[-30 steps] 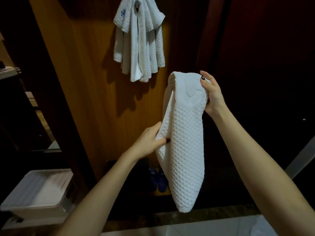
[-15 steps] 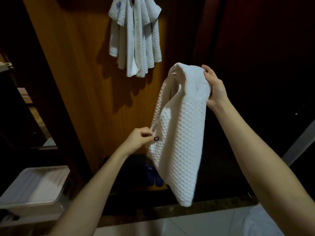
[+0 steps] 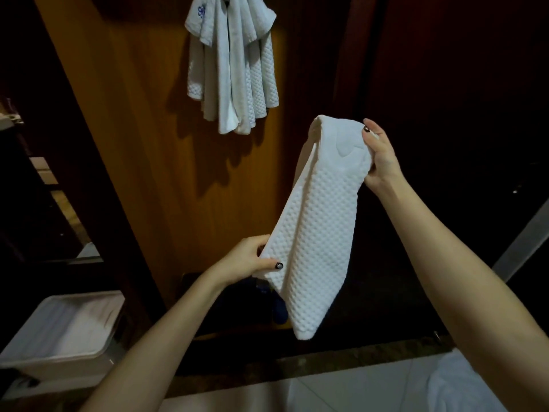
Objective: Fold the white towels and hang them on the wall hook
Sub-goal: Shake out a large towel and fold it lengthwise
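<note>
A white waffle-textured towel [image 3: 315, 233] hangs folded lengthwise in front of me. My right hand [image 3: 381, 156] grips its folded top edge, held high. My left hand [image 3: 249, 260] pinches the towel's left edge lower down, thumb on the front. Higher up on the wooden wall panel [image 3: 142, 144], several white towels [image 3: 234, 66] hang bunched from a hook hidden at the frame's top edge; one bears blue lettering.
A white plastic bin [image 3: 59, 337] sits on the floor at the lower left. Dark blue slippers [image 3: 279, 310] lie at the wall's foot behind the towel. A dark doorway lies to the right, and pale floor tiles [image 3: 341, 394] run along the bottom.
My left hand has moved from touching the towel's left edge to pinching it lower down, pulling that edge leftward. The right hand keeps its hold at the top.
</note>
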### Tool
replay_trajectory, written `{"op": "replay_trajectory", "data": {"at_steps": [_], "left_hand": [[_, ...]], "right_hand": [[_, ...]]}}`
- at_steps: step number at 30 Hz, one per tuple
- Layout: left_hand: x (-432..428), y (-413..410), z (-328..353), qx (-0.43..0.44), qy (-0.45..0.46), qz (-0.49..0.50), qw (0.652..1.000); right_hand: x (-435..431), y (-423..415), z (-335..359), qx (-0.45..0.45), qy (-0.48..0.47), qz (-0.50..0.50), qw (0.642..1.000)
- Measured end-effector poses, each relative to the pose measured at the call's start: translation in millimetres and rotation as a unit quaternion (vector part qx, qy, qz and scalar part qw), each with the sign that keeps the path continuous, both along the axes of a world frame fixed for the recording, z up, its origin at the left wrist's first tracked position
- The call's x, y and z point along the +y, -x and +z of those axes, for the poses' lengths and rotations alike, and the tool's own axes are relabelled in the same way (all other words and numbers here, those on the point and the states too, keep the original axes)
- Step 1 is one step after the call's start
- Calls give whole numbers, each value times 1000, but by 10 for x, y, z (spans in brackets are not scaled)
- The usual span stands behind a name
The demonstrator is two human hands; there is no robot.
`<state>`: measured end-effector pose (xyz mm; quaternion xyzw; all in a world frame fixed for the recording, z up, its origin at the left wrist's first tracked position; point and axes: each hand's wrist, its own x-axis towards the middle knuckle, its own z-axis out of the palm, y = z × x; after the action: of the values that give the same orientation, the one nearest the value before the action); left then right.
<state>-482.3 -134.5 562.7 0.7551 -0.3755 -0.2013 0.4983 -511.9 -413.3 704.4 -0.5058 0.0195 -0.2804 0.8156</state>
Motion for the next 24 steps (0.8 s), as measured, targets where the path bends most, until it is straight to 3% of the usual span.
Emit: {"op": "replay_trajectory", "data": {"at_steps": [4,9,10,14,19,21,24], "left_hand": [[-37,61,44,-47,3,3,999],[-41,86,-43,-164,35,97,981],[-42,84,-32,-145,40,87,985],[-6,8,-44,76,19,-25,997],[92,-115,-197,188,21,-32,981],[122,-149,-227,197,24,-11,980],[125,-188,-177,138,41,67,987]], "right_hand": [[-57,8,-25,3,-20,-13,1000],[-127,1,-45,14,-55,-33,998],[-122,-4,-52,18,-52,-37,998],[-103,-22,-23,24,-44,-47,998],[-144,-35,-4,20,-55,-45,997],[-135,-56,-16,20,-60,-45,997],[-143,-80,-67,36,-58,-48,997]]}}
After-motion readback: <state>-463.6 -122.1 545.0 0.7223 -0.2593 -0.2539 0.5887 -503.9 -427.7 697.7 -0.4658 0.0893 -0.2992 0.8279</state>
